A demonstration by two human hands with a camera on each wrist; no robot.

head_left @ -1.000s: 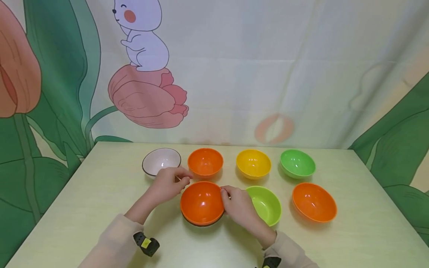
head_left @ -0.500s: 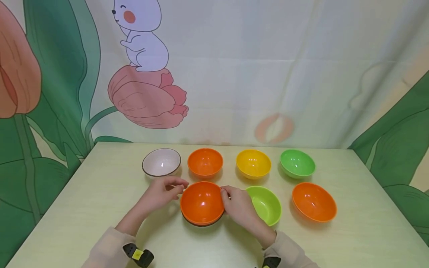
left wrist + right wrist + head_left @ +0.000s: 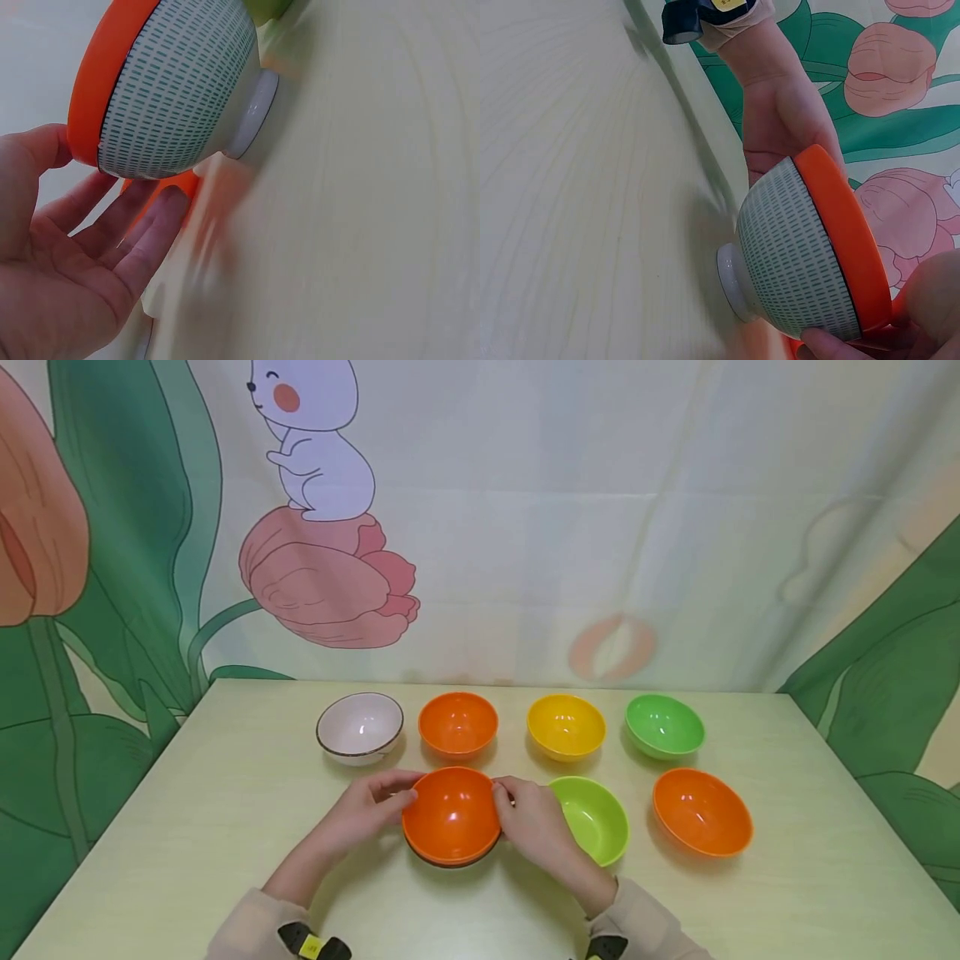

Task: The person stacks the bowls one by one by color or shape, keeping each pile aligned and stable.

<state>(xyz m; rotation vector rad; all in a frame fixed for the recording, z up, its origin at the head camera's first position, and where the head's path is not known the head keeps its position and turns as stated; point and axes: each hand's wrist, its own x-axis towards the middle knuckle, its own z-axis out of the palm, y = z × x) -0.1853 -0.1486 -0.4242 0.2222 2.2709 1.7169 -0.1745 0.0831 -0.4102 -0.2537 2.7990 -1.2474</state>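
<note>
An orange bowl (image 3: 453, 814) sits nested in a white bowl patterned with small green dashes (image 3: 180, 90), which stands on its foot on the table. In the head view only the dark lower edge of the patterned bowl shows. My left hand (image 3: 365, 810) is at the left side of the pair. Its thumb lies on the orange rim and its fingers reach round behind and below, as the left wrist view shows. My right hand (image 3: 536, 818) grips the right side of the rim, thumb toward the inside, fingers partly hidden outside.
Behind stand a white dark-rimmed bowl (image 3: 360, 727), an orange bowl (image 3: 458, 725), a yellow bowl (image 3: 566, 727) and a green bowl (image 3: 664, 727). A lime bowl (image 3: 592, 818) is close by the right hand, another orange bowl (image 3: 702, 812) farther right. A printed curtain (image 3: 480, 527) hangs behind the table.
My left hand has come from beside the white bowl, down and then right to the stacked bowls' rim. The right hand and the bowls have stayed in place.
</note>
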